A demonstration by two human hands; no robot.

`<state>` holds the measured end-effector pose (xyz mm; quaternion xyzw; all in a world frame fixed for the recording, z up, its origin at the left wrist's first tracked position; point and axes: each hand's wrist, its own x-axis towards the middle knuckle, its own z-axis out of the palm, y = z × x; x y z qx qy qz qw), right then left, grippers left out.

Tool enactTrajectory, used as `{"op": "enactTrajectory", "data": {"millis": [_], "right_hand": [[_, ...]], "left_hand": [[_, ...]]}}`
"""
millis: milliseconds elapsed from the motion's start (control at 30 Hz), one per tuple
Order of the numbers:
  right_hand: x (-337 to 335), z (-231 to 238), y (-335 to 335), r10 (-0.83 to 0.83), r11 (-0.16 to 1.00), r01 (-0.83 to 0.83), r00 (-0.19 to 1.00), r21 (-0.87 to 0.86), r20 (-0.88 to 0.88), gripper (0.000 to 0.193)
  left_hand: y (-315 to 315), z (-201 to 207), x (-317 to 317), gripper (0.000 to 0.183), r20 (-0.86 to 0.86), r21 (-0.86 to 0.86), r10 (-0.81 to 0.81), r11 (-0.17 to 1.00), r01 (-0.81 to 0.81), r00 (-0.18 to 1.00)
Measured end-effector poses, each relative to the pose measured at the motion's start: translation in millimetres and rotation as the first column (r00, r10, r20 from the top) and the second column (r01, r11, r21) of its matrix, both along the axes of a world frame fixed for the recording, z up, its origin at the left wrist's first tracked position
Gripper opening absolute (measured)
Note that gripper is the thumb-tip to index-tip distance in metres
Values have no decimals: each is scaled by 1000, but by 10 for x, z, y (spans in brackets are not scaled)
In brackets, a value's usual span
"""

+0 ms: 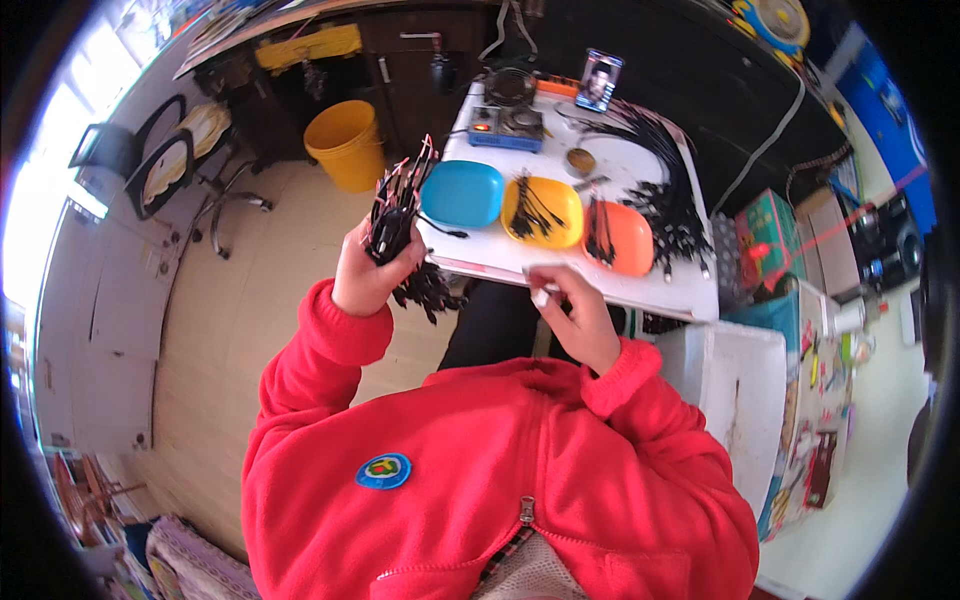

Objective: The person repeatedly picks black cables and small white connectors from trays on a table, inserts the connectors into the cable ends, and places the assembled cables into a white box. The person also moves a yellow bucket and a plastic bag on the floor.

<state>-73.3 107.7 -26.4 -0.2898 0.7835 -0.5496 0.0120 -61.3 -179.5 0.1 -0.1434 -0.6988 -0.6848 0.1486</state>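
Note:
My left hand (pixel 372 270) is wrapped round a thick bundle of short black cables (pixel 392 232), held up left of the table. Thin pinkish wire ends stick up from its top, and black plugs hang below my fist. One cable end reaches out toward the blue dish (pixel 462 195). At the table's near edge hovers my right hand (pixel 575 315), half curled, with thumb and forefinger apart. A whitish patch shows on its fingertips; I cannot tell what it is. Just beyond lie a yellow dish (pixel 562 236) and an orange dish (pixel 630 250), both with short black cables.
A white table (pixel 632 155) carries a blue device (pixel 505 138), a small round tin (pixel 580 161), an upright phone (pixel 599 80) and a long heap of black cables (pixel 672 215). A yellow bucket (pixel 345 145) and an office chair (pixel 190 160) stand on the floor to the left.

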Motion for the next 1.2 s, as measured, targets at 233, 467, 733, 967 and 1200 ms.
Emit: {"op": "enactTrajectory", "data": {"millis": [233,467,733,967,1200], "right_hand": [[183,229,468,-167,977,136,969,-166,-185,32],[496,-136,797,58,969,15,957,-246,284,44],[773,-214,594,349,730,104,793,-675,500,43],[782,-161,608,256,674,273,785,-686,564,26],[664,-158,686,163,631,301,850,-715,502,13]], "left_hand": [[956,-243,360,13,132,251,-461,872,421,877],[1411,-567,504,15,199,348,-595,786,511,778],[1648,-653,663,15,258,369,-653,748,552,712],[1633,-699,632,16,250,344,-694,715,608,675],[1655,-686,639,22,294,331,-675,736,591,676]]}}
